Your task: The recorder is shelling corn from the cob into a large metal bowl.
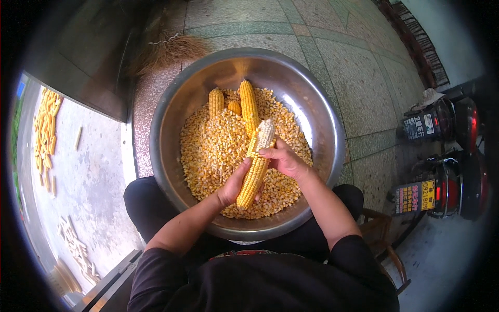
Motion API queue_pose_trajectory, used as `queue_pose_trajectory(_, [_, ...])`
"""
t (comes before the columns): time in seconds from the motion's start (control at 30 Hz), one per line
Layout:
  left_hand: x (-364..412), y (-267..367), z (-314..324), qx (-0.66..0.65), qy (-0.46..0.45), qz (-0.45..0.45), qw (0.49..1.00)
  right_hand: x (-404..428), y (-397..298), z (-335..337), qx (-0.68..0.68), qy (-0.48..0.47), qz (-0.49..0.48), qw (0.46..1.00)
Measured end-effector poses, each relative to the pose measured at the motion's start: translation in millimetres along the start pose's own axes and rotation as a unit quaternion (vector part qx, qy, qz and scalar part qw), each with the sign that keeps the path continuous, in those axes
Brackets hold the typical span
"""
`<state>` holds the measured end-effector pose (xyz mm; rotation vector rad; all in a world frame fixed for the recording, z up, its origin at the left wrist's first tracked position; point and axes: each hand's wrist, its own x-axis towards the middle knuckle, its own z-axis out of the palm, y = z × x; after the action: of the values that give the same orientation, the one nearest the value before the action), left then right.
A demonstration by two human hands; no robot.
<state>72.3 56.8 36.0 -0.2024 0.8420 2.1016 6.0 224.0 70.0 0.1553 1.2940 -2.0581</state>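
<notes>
A large steel basin (171, 93) in front of me holds a heap of loose yellow corn kernels (210, 156). Above the heap, my left hand (237, 181) grips the lower part of an ear of corn (255, 171), whose upper end is partly bare, showing the pale cob. My right hand (286, 158) is on the same ear higher up, its thumb at the edge of the bare patch. At the basin's far side, a long yellow ear (248, 101) and a shorter one (216, 103) rest on the kernels, with a partly buried ear (234, 107) between them.
A straw broom (175, 48) lies beyond the basin. Past the doorway at left are piled corn ears (46, 128) and bare cobs (76, 249). Two motorcycles (448, 187) (442, 121) stand at right, near a wooden chair (390, 249).
</notes>
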Motion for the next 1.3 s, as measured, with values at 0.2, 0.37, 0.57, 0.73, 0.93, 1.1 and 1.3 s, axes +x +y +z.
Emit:
queue_pose_trajectory(0.2, [8.6,-17.5,3.3,0.094,0.102,0.13,0.982,7.8,23.9,9.7,-0.176,0.126,-0.125,0.968])
queue_pose_trajectory(0.37, [10.4,-14.0,5.3,0.098,0.146,0.139,0.975,25.3,31.2,-14.5,-0.078,0.057,-0.115,0.989])
queue_pose_trajectory(0.57, [1.9,6.6,-3.6,0.004,0.064,0.036,0.997,14.0,9.8,-4.1,-0.056,-0.036,-0.075,0.995])
queue_pose_trajectory(0.73, [0.7,16.3,1.7,-0.105,0.018,-0.005,0.994,6.0,4.0,-2.0,0.007,-0.055,-0.087,0.995])
queue_pose_trajectory(0.93, [-1.5,10.0,-1.9,-0.011,-0.002,0.008,1.0,-0.3,3.1,2.6,0.077,-0.024,-0.036,0.996])
queue_pose_trajectory(1.1, [5.6,-4.7,-1.1,0.118,0.079,0.083,0.986,9.2,20.1,1.2,0.025,0.015,-0.094,0.995])
queue_pose_trajectory(1.3, [10.4,-1.1,4.1,0.093,0.135,0.083,0.983,28.2,29.8,-6.9,-0.044,0.066,-0.123,0.989])
